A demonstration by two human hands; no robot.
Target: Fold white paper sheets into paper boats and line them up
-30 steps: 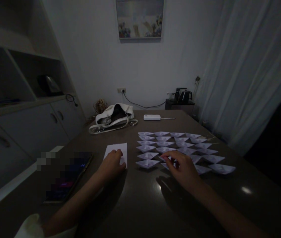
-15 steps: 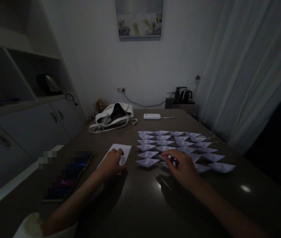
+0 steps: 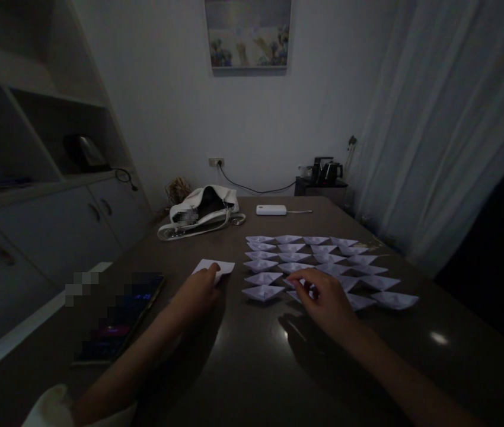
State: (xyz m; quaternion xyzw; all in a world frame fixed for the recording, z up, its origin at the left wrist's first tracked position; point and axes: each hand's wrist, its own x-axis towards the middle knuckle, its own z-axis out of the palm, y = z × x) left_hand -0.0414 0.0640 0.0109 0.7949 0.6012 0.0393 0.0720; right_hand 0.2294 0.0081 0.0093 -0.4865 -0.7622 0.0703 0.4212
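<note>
My left hand [image 3: 196, 293] is closed on a white sheet of paper [image 3: 224, 268] left of centre on the table. The fingers hide most of the sheet, and its far edge shows beyond them. My right hand [image 3: 323, 296] is over the near rows of white folded paper boats [image 3: 263, 292], its thumb and fingertips drawn together. Whatever is between those fingertips, if anything, I cannot make out. Several boats stand in rows, and my right hand covers part of one or two.
A phone or tablet with a lit screen [image 3: 121, 323] lies left of my left arm. Farther back on the dark table [image 3: 234, 379] are an open white bag [image 3: 203, 207] and a white device [image 3: 271, 210] with a short cable. Curtains [image 3: 430, 118] hang at the right.
My left hand has closed on the paper and drawn slightly nearer and left, covering more of it. My right hand stays almost where it was.
</note>
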